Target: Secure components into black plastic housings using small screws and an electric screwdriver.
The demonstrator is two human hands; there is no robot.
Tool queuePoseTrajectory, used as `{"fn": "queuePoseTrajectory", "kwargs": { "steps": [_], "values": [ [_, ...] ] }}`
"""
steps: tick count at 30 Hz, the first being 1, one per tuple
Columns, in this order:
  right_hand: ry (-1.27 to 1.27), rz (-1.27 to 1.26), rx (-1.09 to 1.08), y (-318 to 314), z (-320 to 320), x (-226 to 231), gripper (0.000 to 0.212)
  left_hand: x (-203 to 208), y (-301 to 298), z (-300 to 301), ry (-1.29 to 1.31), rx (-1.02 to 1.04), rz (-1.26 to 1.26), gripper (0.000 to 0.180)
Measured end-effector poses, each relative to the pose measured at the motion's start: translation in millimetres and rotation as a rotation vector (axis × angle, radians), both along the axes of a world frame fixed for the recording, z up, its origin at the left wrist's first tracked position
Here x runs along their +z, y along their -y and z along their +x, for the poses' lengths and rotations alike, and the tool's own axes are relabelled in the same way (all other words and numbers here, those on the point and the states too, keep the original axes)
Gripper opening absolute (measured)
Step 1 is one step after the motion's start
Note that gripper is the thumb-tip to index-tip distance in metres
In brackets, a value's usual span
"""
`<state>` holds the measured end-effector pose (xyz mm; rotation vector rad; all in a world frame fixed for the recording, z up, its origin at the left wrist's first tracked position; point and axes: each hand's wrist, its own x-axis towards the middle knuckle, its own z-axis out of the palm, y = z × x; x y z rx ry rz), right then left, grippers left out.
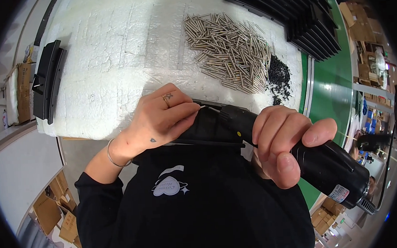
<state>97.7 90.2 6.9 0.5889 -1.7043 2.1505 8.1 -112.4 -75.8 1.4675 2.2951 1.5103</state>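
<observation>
My right hand [289, 141] is wrapped round a black electric screwdriver [331, 166], whose nose points left toward my other hand. A thin silver bit [213, 109] sticks out of that nose. Close to the bit's end, my left hand [162, 114] is closed in a pinch; what sits between its fingertips is too small to make out. Beneath both hands, against my body, lies a black panel-like part [207, 129], partly covered by the left hand and the tool.
A heap of silver metal pins [230, 50] lies on the white padded table [114, 52], beside a pile of small black screws [279, 77]. Stacked black parts [312, 32] stand at the far right on a green surface [335, 76]. More black parts [48, 82] stand at the left edge.
</observation>
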Motion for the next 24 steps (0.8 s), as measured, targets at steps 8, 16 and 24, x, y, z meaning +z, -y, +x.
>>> {"fn": "queuePoseTrajectory", "kwargs": {
  "steps": [8, 16, 24],
  "values": [
    [-0.017, -0.008, -0.036, 11.4, -7.8, -4.6, 0.039, 1.0, 0.5, 1.7, -0.022, -0.008, -0.017, 0.022],
    [0.006, 0.02, -0.012, 26.8, -22.3, 6.3, 0.031, -0.5, 1.2, 7.9, -0.054, -0.068, -0.045, 0.017],
    [0.046, 0.178, -0.133, 28.1, -22.1, 5.8, 0.027, 8.7, -3.0, 2.1, -0.1, -0.191, -0.112, 0.018]
  ]
}}
